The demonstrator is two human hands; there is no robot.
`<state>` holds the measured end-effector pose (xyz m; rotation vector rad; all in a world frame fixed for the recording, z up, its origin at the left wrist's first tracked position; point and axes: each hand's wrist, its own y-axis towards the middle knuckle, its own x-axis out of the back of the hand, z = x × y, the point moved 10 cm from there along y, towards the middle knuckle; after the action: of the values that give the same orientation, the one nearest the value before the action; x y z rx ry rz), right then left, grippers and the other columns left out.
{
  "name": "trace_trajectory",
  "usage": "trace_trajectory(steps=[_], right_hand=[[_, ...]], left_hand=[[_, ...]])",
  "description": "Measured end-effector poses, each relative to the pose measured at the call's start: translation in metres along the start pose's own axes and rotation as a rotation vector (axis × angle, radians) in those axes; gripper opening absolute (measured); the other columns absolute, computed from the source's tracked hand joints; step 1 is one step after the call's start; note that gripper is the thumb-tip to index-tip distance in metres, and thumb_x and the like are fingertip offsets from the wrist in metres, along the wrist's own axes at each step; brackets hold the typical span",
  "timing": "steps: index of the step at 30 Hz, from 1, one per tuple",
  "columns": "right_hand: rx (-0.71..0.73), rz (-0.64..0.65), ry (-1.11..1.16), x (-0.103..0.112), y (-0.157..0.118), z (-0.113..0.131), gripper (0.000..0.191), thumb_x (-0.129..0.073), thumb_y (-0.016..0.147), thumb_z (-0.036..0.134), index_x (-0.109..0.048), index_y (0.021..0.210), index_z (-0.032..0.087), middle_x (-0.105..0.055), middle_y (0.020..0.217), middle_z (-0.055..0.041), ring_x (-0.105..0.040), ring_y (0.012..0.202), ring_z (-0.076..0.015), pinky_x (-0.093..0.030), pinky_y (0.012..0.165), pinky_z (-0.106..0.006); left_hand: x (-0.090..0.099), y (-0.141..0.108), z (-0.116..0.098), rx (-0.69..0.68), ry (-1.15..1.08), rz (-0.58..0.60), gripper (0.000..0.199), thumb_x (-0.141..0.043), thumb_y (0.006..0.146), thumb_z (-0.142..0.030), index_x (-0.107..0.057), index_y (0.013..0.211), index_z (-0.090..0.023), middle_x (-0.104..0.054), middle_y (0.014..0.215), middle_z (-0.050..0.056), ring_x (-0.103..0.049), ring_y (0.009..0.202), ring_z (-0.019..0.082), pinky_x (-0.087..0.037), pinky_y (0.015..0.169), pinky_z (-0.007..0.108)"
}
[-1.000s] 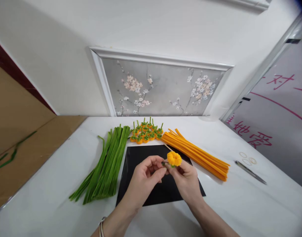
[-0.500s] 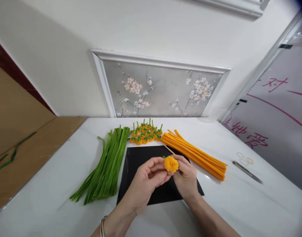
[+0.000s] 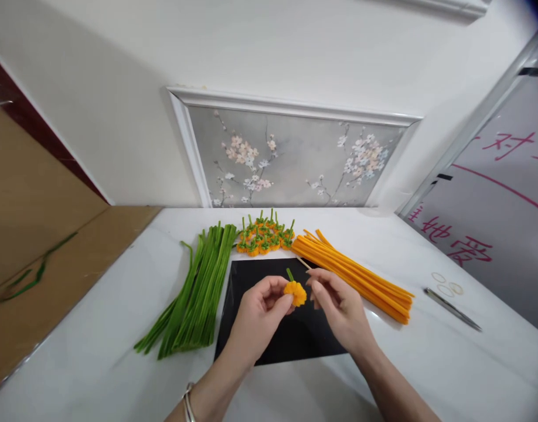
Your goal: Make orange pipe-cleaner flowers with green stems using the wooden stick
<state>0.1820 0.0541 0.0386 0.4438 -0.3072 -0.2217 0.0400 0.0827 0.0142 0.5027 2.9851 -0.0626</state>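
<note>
My left hand [image 3: 261, 313] pinches a small fuzzy orange pumpkin [image 3: 296, 293] between thumb and fingers; its green stem [image 3: 289, 274] points up and away from me. Just right of it is my right hand [image 3: 341, 305], apart from the pumpkin, its fingers loosely bent and the thumb away from them. A thin wooden stick [image 3: 303, 262] shows beyond the right fingertips; whether they touch it I cannot tell. Both hands are over a black mat [image 3: 286, 346]. Several similar orange pumpkins [image 3: 264, 243] with green stems stand in a group behind the mat.
Green pipe cleaners [image 3: 203, 293] lie in a bundle left of the mat. An orange bundle of pipe cleaners [image 3: 357, 278] lies to the right. Farther right are tweezers [image 3: 452, 309] and several clear rings [image 3: 445, 290]. A wall with a floral panel [image 3: 295, 158] bounds the white table.
My right hand has let go of the pumpkin and drawn away to the right. The left hand has turned the pumpkin and moved it slightly left. The camera view has shifted a little.
</note>
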Motion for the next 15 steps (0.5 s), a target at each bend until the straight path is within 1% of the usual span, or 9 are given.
trace_trajectory(steps=[2,4,6,8,11,15], right_hand=[[-0.065,0.066,0.015,-0.006,-0.001,-0.001,0.021,-0.057,0.088,0.029,-0.063,0.106,0.019,-0.066,0.079,-0.0029,-0.063,0.063,-0.0137,-0.054,0.056,-0.023],[-0.081,0.105,-0.048,-0.012,-0.003,0.001,0.019,-0.062,0.084,0.029,-0.065,0.1,0.019,-0.066,0.079,-0.003,-0.062,0.065,-0.0143,-0.053,0.059,-0.023],[-0.085,0.112,-0.098,-0.016,-0.005,0.001,0.015,-0.061,0.084,0.028,-0.066,0.096,0.019,-0.067,0.079,-0.0034,-0.062,0.066,-0.0144,-0.053,0.06,-0.023],[-0.089,0.106,-0.085,-0.019,-0.007,0.0,0.014,-0.059,0.086,0.028,-0.066,0.095,0.019,-0.067,0.079,-0.0037,-0.062,0.067,-0.0146,-0.052,0.061,-0.024],[-0.139,0.094,0.037,-0.021,-0.009,-0.003,0.016,-0.06,0.086,0.03,-0.064,0.096,0.018,-0.065,0.077,-0.0033,-0.061,0.065,-0.0142,-0.053,0.059,-0.024],[-0.278,0.061,0.264,-0.021,-0.009,-0.012,0.021,-0.066,0.081,0.035,-0.062,0.093,0.018,-0.062,0.072,-0.0009,-0.057,0.057,-0.0116,-0.052,0.054,-0.024]], left_hand=[[0.001,0.001,-0.001,-0.036,0.037,-0.003,0.014,-0.064,0.08,-0.023,-0.064,0.092,-0.016,-0.068,0.088,0.003,-0.064,0.079,0.015,-0.054,0.074,0.028],[0.001,0.001,-0.001,-0.069,0.075,0.0,0.015,-0.062,0.08,-0.021,-0.065,0.094,-0.017,-0.069,0.092,0.004,-0.065,0.085,0.018,-0.054,0.078,0.03],[0.003,0.001,-0.003,-0.109,0.126,-0.018,0.018,-0.062,0.078,-0.019,-0.065,0.096,-0.017,-0.07,0.095,0.005,-0.066,0.089,0.019,-0.053,0.083,0.032],[0.005,0.001,-0.006,-0.129,0.157,-0.05,0.019,-0.062,0.077,-0.016,-0.066,0.095,-0.017,-0.07,0.095,0.005,-0.066,0.088,0.019,-0.052,0.084,0.031],[0.006,0.0,-0.005,-0.085,0.106,-0.066,0.016,-0.063,0.075,-0.016,-0.067,0.091,-0.016,-0.07,0.09,0.005,-0.065,0.083,0.018,-0.051,0.079,0.029],[0.006,0.0,-0.001,-0.001,-0.055,-0.073,0.015,-0.065,0.072,-0.013,-0.067,0.087,-0.016,-0.068,0.086,0.003,-0.062,0.081,0.016,-0.049,0.076,0.027]])
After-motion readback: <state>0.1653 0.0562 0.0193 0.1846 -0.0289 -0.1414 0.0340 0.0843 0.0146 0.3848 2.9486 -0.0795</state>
